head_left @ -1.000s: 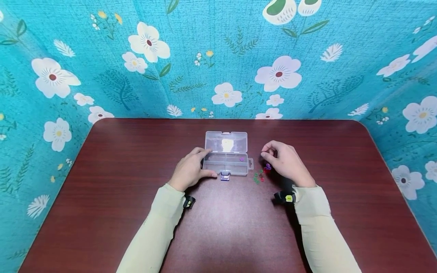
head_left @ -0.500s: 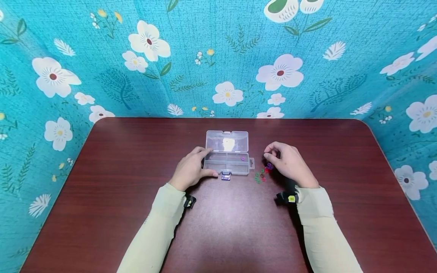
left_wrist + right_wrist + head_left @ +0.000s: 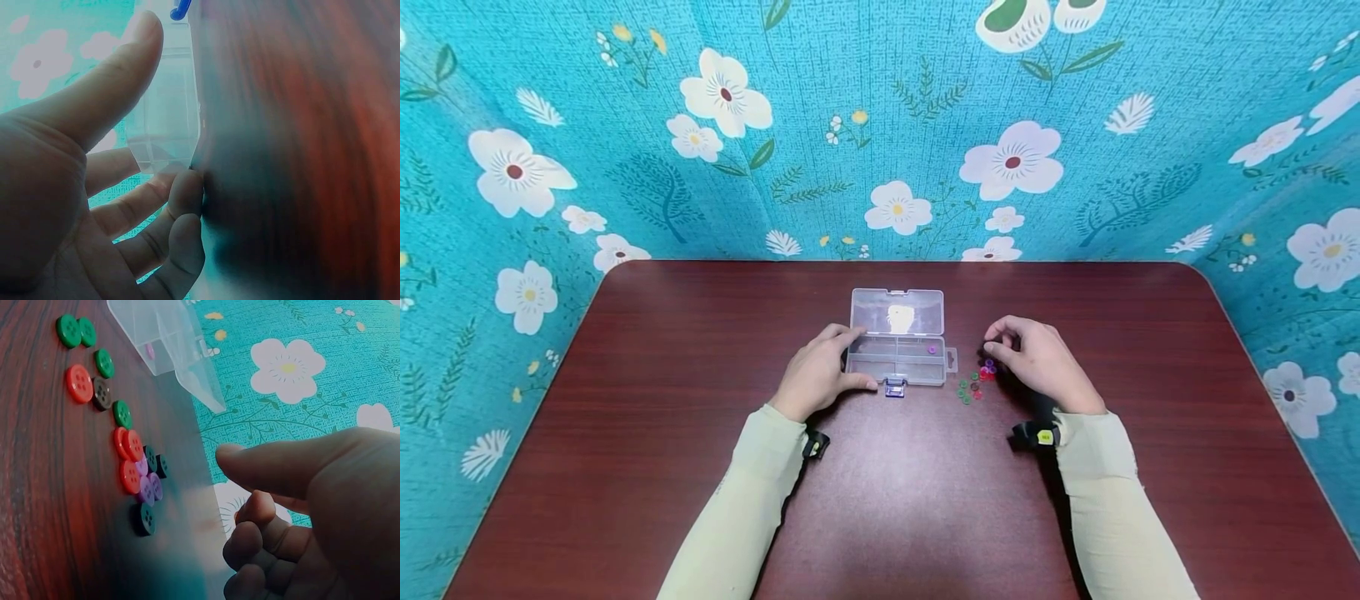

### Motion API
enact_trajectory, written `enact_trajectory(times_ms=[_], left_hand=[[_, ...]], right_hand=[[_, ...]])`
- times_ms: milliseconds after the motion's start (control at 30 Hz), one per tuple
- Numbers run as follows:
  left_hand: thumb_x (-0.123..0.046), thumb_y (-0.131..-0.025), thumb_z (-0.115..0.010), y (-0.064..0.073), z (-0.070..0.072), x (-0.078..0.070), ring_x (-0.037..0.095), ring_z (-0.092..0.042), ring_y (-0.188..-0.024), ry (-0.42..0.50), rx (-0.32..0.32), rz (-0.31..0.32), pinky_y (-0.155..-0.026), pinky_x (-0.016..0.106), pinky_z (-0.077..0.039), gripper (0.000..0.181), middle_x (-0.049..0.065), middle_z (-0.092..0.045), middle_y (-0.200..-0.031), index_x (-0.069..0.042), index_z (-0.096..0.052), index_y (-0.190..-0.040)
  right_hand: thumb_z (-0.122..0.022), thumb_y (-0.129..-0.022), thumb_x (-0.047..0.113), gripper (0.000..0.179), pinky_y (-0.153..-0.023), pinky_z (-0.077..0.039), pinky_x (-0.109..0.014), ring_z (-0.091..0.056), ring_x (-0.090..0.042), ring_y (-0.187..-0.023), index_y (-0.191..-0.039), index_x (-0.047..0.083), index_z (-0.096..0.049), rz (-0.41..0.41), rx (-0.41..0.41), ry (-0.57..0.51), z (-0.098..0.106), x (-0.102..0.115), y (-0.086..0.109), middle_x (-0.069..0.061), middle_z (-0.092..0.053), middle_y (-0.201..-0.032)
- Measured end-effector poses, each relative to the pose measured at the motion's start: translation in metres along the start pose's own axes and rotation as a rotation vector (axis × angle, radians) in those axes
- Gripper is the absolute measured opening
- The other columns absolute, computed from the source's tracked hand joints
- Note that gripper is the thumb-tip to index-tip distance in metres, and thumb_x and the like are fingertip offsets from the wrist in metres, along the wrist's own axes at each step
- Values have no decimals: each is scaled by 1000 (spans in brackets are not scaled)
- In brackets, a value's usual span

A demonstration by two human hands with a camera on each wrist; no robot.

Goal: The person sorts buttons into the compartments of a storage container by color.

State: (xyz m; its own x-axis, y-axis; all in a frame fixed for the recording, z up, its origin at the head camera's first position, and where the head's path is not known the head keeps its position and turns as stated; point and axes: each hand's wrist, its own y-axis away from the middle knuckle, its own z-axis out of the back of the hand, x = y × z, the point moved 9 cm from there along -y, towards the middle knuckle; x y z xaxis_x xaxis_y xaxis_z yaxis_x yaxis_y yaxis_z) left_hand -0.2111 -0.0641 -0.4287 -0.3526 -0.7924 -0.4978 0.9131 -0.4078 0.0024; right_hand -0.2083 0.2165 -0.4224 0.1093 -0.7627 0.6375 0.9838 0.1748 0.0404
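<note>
A clear plastic compartment box [image 3: 895, 368] lies with its lid [image 3: 880, 311] flipped back. One pinkish-purple button [image 3: 932, 349] sits in its back right compartment. My left hand [image 3: 812, 373] grips the box's left end, thumb along the front and fingers behind. In the left wrist view, curled fingertips [image 3: 187, 194] reach the box's end. My right hand [image 3: 1033, 357] hovers just right of a loose group of buttons, its fingers loosely curled and nothing visible between thumb and fingers. In the right wrist view lie green [image 3: 69, 330], red [image 3: 79, 383], purple [image 3: 146, 490] and dark buttons [image 3: 147, 519].
The box has a blue-purple front latch [image 3: 894, 388] and a clear hanging tab [image 3: 952, 360] on its right side. Everything rests on a dark red-brown wooden table [image 3: 700, 350]. A turquoise floral cloth [image 3: 820, 142] stands behind it and at both sides.
My right hand has shifted slightly to the right and toward me, showing more of the dark buttons by its fingertips. My left hand and the box have stayed in place.
</note>
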Motion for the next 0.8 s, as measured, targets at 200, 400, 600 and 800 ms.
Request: enact_trajectory(times_ms=[200, 400, 600, 800], left_hand=[[-48, -74, -86, 0, 0, 1, 27, -62, -111, -4, 4, 7, -91, 47, -51, 88, 9, -57, -135, -10, -54, -146], [-48, -75, -86, 0, 0, 1, 27, -62, -112, -4, 11, 9, -92, 47, -51, 88, 10, -57, -135, -10, -53, -147], [-47, -75, -86, 0, -1, 1, 27, -61, -113, 5, 11, 9, -92, 47, -51, 87, 10, -57, -135, -10, -53, -147], [-47, -75, -86, 0, -1, 1, 27, -62, -110, 3, 7, 11, -90, 48, -52, 87, 10, -57, -135, -10, -53, -147]], right_hand=[[-69, -95, 17, 8, -64, -39, -35, -47, -18, -63, -101, 12, -69, 5, 20, 17, -2, -2, 0, -2, -54, -77], [-70, -94, 17, 8, -62, -39, -35, -45, -19, -61, -101, 12, -69, -7, 50, 21, -5, -7, 0, -2, -53, -77], [-72, -94, 17, 6, -62, -39, -34, -45, -17, -62, -97, 13, -69, 1, 69, 26, -7, -9, 1, -1, -53, -75], [-72, -93, 17, 6, -62, -39, -35, -46, -18, -63, -96, 14, -69, -3, 78, 27, -8, -11, 1, -1, -53, -76]])
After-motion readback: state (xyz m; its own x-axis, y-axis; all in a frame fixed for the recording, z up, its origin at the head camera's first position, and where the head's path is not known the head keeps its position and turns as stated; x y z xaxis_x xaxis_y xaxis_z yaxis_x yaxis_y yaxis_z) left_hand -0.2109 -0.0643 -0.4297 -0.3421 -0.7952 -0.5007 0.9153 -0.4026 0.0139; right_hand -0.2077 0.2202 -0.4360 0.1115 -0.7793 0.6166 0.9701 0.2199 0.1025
